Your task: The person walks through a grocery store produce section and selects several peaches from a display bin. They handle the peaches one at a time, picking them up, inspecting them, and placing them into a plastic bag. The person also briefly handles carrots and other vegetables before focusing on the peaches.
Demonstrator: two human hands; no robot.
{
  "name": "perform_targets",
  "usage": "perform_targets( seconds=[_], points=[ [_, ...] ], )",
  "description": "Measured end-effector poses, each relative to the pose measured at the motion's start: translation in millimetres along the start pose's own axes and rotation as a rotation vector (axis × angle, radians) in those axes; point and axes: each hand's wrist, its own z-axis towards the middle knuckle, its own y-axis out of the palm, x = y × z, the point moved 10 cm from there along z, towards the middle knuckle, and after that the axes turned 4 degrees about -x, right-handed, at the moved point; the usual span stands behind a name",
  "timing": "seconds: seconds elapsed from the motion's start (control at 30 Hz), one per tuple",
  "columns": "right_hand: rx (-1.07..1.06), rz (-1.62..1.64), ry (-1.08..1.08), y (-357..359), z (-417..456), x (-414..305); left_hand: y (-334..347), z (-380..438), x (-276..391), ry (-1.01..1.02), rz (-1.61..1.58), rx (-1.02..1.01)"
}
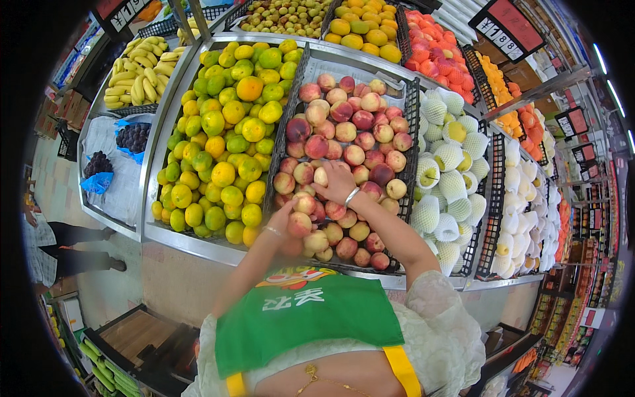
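A black plastic crate (410, 149) of red and yellow peaches or nectarines (344, 132) lies in front of me. My right hand (335, 181), with a silver bangle at the wrist, reaches over the middle of the fruit, its fingers spread on a pale peach (321, 176). Lower and to the left, my left hand (283, 218) is at the crate's near left part, beside a peach (304, 203); whether it grips that fruit is hard to tell. The two hands are close together but apart. A green apron covers my front.
Green and orange citrus (213, 122) fills the bay on the left; pears in white foam nets (449, 157) are on the right. A metal rim (198, 249) runs along the stand's near edge. Another person's legs (82, 248) show at far left. Price signs (507, 31) hang above.
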Motion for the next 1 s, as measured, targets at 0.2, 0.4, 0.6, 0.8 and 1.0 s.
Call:
perform_targets(
  seconds=[0.2,0.4,0.6,0.8,1.0],
  points=[
    [0.303,0.134,0.195,-68,-2,56,-9,8,2,0.042,0.086,0.101],
    [0.301,-0.128,0.264,-102,22,118,16,-11,4,0.026,0.108,0.082],
    [0.535,-0.202,0.252,-127,43,113,20,-7,-1,0.001,0.033,0.001],
    [0.529,-0.070,-0.190,-110,70,-41,18,-9,-4,-0.005,0.044,0.097],
    [0.188,-0.210,-0.063,-37,116,-50,17,5,-5,0.010,0.100,0.042]
  ],
)
